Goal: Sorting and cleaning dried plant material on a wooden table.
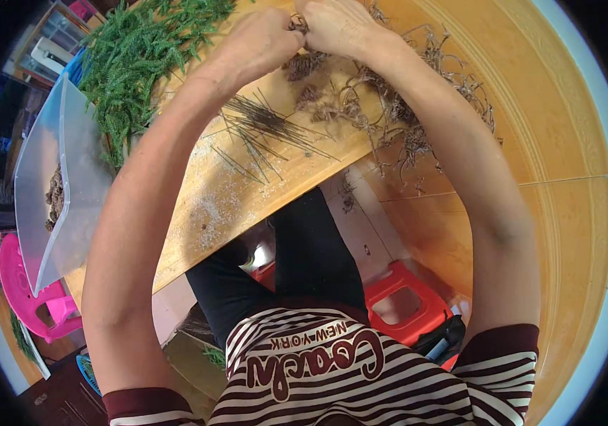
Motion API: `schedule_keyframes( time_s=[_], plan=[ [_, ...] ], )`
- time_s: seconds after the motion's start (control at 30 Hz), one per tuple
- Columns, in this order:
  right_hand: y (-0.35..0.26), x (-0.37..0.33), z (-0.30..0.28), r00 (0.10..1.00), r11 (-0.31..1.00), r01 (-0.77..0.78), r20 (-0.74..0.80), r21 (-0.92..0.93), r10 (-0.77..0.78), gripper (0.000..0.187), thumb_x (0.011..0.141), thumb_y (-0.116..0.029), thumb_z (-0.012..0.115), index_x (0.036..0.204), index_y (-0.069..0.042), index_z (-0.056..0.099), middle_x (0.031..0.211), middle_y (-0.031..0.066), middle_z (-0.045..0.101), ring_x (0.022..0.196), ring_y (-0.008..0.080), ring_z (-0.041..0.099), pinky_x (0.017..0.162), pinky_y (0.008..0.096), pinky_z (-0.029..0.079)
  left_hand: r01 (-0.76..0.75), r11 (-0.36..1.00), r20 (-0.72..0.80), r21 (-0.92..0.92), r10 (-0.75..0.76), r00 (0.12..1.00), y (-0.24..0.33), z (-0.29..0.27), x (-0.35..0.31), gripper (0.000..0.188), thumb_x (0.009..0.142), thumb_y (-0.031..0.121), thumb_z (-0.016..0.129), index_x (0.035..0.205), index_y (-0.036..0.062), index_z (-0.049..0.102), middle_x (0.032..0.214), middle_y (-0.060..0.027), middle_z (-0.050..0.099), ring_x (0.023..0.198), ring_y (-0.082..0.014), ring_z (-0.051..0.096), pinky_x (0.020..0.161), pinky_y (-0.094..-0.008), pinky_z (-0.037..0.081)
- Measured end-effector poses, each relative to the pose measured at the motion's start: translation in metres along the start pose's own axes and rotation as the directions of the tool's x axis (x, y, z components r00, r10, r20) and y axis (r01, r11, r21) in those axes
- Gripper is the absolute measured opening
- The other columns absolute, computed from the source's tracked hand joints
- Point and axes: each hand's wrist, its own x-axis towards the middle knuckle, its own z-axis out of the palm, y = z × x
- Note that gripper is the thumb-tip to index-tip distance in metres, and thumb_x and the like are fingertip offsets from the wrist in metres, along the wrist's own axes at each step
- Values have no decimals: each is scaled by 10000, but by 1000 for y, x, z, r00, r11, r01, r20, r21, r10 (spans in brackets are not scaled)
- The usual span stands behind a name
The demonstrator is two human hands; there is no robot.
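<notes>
At the far edge of the view my left hand (265, 41) and my right hand (338, 28) meet over the table. Fingers curled, both are closed around a small brown, dried-looking plant piece (298, 25), mostly hidden between them. Just below them on the table lie more brown clumps (304, 65). Thin dark green wire-like stems (265, 122) are spread in a loose bundle nearer to me. A tangle of curly brown dried twigs (417, 106) lies to the right, partly behind my right forearm.
Green needle-leaved sprigs (130, 67) are heaped at the far left. A translucent plastic bin (80, 156) with brown pieces inside stands at the left edge. White granules (211, 213) litter the wooden table (183, 259). Below are a red stool (421, 312) and a pink chair (23, 302).
</notes>
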Motion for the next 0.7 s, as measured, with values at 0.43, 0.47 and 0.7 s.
schedule_keyframes(
  time_s=[0.43,0.47,0.7],
  plan=[
    [10,36,35,938,1000,-14,-347,-6,11,208,786,-160,590,779,9,711,808,236,689,789,376,691,681,477,539,33,994,-88,-104,-43,995,4,9,-24,357,819,254,514,791,-90,607,705,-266,618,703,-390,632,673,-461,472],
    [4,36,30,956,1000,-26,-293,-13,21,212,787,-165,592,793,10,714,825,237,691,803,376,692,693,475,540,34,994,-89,-103,-43,995,3,7,-26,357,819,254,514,791,-90,607,705,-266,618,703,-390,632,673,-461,472],
    [28,39,28,946,985,-175,-276,0,168,223,805,-165,590,875,-8,732,906,243,694,882,372,691,739,457,542,-109,994,2,26,109,994,14,23,-50,348,875,261,488,915,-52,635,780,-244,650,756,-365,645,706,-440,486]
  ],
)
